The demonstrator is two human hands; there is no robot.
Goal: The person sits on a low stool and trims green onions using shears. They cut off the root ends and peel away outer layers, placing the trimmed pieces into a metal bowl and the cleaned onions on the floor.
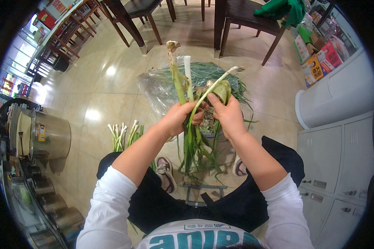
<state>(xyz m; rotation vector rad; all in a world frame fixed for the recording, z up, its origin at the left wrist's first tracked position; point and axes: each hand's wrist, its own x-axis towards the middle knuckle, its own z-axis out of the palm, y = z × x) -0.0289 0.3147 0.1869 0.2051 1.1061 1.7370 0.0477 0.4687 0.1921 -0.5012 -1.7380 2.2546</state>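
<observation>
My left hand [180, 119] is closed around several green garlic stalks [188, 79], their pale root ends pointing up and their long leaves hanging down between my knees. One of them has a brown, withered outer skin. My right hand [229, 113] is pinching a yellowish-green peeled leaf or sheath [222, 91] beside a thin stalk [216, 81] that slants up to the right. Behind and below the hands lie a clear plastic bag [154, 88] with more green leaves [210, 69] and a container of brown scraps [209, 123], partly covered by the hands. Trimmed stalks with white ends [120, 132] lie on the floor to the left.
Dark wooden chairs [246, 21] and table legs [127, 23] stand ahead. On the left are a large metal pot [51, 133] and several smaller metal containers [62, 214]. Grey lockers [319, 155], a white cylindrical object [336, 90] and boxes [312, 70] are on the right.
</observation>
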